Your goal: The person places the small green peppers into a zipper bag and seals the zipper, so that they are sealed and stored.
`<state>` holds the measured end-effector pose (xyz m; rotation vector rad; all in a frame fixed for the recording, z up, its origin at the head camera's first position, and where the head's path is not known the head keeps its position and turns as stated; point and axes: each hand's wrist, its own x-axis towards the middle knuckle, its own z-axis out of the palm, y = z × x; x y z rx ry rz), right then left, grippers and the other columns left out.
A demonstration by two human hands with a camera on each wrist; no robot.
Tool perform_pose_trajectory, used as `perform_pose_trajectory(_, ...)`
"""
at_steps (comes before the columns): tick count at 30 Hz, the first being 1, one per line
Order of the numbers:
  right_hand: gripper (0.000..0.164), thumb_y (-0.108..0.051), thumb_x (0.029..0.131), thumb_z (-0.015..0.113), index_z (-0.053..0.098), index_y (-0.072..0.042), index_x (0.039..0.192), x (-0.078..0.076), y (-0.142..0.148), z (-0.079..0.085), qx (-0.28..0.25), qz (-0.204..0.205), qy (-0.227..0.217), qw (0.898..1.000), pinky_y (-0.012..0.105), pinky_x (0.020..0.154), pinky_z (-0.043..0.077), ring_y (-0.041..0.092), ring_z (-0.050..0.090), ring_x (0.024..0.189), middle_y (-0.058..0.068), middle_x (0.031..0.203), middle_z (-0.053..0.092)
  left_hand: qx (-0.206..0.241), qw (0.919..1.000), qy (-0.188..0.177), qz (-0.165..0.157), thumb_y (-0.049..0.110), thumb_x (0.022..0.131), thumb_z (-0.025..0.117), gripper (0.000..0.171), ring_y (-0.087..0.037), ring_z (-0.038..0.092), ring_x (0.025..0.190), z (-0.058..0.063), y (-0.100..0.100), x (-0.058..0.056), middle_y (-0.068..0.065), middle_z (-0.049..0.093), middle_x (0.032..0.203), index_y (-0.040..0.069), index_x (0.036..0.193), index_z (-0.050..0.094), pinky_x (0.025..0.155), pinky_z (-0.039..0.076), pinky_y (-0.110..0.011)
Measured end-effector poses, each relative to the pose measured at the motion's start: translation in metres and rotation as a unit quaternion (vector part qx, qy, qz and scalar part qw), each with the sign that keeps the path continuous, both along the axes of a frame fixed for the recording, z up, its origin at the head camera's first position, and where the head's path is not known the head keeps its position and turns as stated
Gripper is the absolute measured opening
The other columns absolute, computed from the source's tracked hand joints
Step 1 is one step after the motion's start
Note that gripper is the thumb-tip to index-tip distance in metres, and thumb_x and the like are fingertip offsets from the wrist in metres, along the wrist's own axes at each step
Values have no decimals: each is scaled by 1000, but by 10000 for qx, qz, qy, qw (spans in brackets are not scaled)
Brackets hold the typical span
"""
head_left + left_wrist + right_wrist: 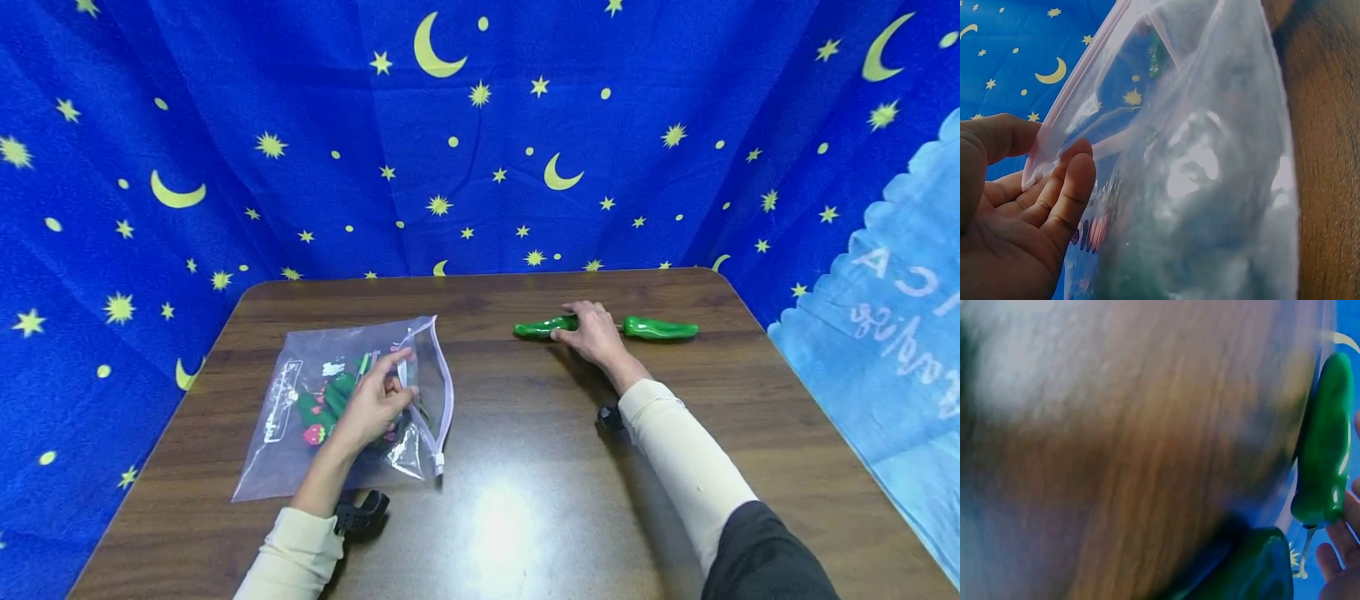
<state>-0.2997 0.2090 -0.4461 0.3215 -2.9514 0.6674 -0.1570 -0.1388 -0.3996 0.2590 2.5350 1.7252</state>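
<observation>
A clear zip bag (270, 475) lies on the left of the table, its mouth parted toward the right. My left hand (372, 406) pinches one edge of that mouth; in the left wrist view the pink-tinted zip strip (1063, 109) runs between the thumb and fingers of my left hand (1016, 250). Farther right, my right hand (596, 335) grips a glossy green chili pepper (536, 329) from above, covering its stem end in the head view. Just right of that hand lies a second green chili pepper (660, 329), pointing right.
Green shapes and a red strawberry (315, 434) show on or through the bag's film. A white slider (438, 460) sits at the near end of the zip. Behind the wooden table (525, 417) hangs a blue curtain (480, 142) with moons and stars.
</observation>
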Motion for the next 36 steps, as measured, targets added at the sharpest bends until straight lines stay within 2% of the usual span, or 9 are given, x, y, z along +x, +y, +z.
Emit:
perform_pose_trajectory(9,54,-25,82,70,55,-1,127,5,11,-6,211,7,-8,9998,56,103,37,43,48,119,24,127,55,-83,9999,-38,89,-5,86,58,59,-5,40,42,1,2,1,-8,50,67,-2,140,37,34,42,-28)
perform_pose_trajectory(17,46,-16,83,68,57,1,123,13,16,-12,320,92,144,9993,55,96,42,43,54,112,25,120,59,-132,9999,-60,79,-4,86,58,59,-4,39,42,2,3,1,-6,50,67,-1,141,36,35,39,-21)
perform_pose_trajectory(23,45,-20,85,67,57,-2,125,18,12,-13,63,55,154,9998,54,97,43,41,53,113,23,120,59,-126,9999,-73,53,-4,86,57,60,-4,40,43,0,3,0,-8,51,67,-3,141,35,34,38,-20)
perform_pose_trajectory(26,46,-22,85,68,57,-3,126,23,7,-11,-90,148,294,9994,53,96,43,40,54,112,22,120,60,-106,9999,-82,48,-4,86,58,61,-4,39,42,-6,2,-3,-10,52,68,-2,142,34,34,38,-20)
perform_pose_trajectory(33,45,-24,82,71,61,-5,122,41,-10,-9,-500,564,692,9947,49,90,47,34,58,107,16,114,64,-235,9996,-25,149,2,86,62,63,-5,39,41,-32,-5,-16,-6,53,68,6,143,36,33,38,-23)
perform_pose_trajectory(36,44,-25,82,72,62,-7,121,48,-16,-10,-624,658,806,9926,47,91,48,31,59,107,14,113,65,-228,9997,22,123,4,85,63,63,-6,40,41,-36,-6,-18,-4,53,67,8,143,37,33,39,-25)
